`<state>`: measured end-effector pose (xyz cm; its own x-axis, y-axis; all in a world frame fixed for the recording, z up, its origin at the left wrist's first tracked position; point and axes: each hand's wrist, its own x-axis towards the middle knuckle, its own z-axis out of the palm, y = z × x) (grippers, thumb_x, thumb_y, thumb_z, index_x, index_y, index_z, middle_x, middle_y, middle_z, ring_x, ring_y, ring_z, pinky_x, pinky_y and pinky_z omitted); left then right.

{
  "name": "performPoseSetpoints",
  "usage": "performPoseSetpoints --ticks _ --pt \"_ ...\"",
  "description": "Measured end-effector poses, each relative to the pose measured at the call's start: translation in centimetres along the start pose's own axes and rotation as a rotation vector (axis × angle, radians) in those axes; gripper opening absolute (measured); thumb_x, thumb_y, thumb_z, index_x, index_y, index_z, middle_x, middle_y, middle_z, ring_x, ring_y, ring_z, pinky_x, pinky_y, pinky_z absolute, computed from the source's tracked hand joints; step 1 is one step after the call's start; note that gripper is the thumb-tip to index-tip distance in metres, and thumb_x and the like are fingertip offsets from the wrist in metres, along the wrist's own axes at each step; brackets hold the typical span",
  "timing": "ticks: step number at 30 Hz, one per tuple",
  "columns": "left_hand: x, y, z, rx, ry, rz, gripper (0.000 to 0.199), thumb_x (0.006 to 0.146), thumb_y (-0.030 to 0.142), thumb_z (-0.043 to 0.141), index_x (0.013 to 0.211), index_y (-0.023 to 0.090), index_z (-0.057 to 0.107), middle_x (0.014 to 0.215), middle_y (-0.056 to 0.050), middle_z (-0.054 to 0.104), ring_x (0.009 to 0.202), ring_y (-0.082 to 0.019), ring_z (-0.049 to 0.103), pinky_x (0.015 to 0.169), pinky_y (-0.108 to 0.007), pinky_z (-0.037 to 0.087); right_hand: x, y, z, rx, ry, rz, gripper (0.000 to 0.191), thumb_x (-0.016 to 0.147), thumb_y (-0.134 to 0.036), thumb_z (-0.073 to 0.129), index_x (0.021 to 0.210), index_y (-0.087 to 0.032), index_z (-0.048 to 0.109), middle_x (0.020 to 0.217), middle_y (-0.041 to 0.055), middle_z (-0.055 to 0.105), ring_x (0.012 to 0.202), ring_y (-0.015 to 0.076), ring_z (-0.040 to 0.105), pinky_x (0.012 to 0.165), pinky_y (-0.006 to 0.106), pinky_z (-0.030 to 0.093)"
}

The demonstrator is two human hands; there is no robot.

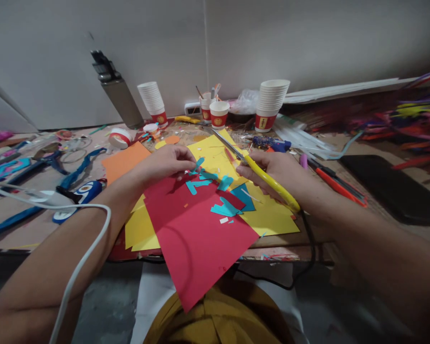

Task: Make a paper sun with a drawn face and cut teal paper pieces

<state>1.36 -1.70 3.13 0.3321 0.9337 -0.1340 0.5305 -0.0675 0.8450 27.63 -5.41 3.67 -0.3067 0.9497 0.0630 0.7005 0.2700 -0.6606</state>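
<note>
My left hand (172, 161) is closed in a pinch over the red paper, with a small blue paper piece (199, 163) at its fingertips. The yellow-handled scissors (275, 184) are in my right hand (267, 167), blades pointing up and to the left above yellow paper. Between the hands, several blue paper cutouts (225, 208) lie on the red sheet (197, 248), whose near corner hangs over the table edge. Beneath it are yellow sheets (272, 220). A darker blue paper piece (244, 197) sits to the right of the cutouts.
Stacked paper cups (274, 102) and another cup stack (154, 102) stand at the back, with a dark bottle (122, 98) at left. A blue glue gun (272, 143) lies behind my right hand. A black phone (394, 186) rests far right. A white cable (105, 224) crosses my left forearm.
</note>
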Motion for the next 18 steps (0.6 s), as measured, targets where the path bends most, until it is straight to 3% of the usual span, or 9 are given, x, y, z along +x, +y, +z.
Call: performPoseSetpoints --ticks 5,10,14,18 --pt "0.2 -0.3 0.3 -0.124 0.061 0.028 0.01 0.073 0.022 0.068 0.075 0.015 0.061 0.06 0.0 0.061 0.043 -0.005 0.046 0.041 -0.019 0.03 0.0 0.2 0.2 0.01 0.025 -0.025 0.035 0.081 -0.054 0.059 0.073 -0.02 0.059 0.05 -0.0034 0.045 0.045 0.0103 0.041 0.045 0.025 0.026" --pt "0.1 0.4 0.9 -0.389 0.082 0.059 0.016 0.069 0.023 0.073 0.068 0.014 0.06 0.057 0.001 0.056 0.043 -0.003 0.04 0.042 -0.019 0.025 -0.5 -0.1 0.3 0.032 0.056 -0.113 0.036 0.084 -0.056 0.055 0.085 -0.021 0.063 0.067 -0.0001 0.055 0.058 0.0134 0.048 0.05 0.026 0.031" --pt "0.1 0.6 1.1 -0.589 0.061 0.079 0.016 0.066 0.022 0.074 0.069 0.014 0.06 0.055 0.003 0.053 0.041 -0.003 0.037 0.041 -0.019 0.023 -0.9 -0.4 0.3 0.032 -0.011 -0.179 0.041 0.082 -0.056 0.059 0.101 -0.02 0.063 0.083 0.0034 0.062 0.07 0.0171 0.053 0.057 0.027 0.037" --pt "0.2 0.4 1.0 -0.641 0.069 0.096 0.015 0.064 0.019 0.073 0.07 0.014 0.061 0.055 0.002 0.055 0.043 -0.004 0.044 0.041 -0.017 0.03 -1.0 -0.6 0.3 -0.039 -0.117 -0.189 0.045 0.081 -0.055 0.06 0.109 -0.02 0.061 0.087 0.0048 0.064 0.072 0.0182 0.054 0.059 0.027 0.038"
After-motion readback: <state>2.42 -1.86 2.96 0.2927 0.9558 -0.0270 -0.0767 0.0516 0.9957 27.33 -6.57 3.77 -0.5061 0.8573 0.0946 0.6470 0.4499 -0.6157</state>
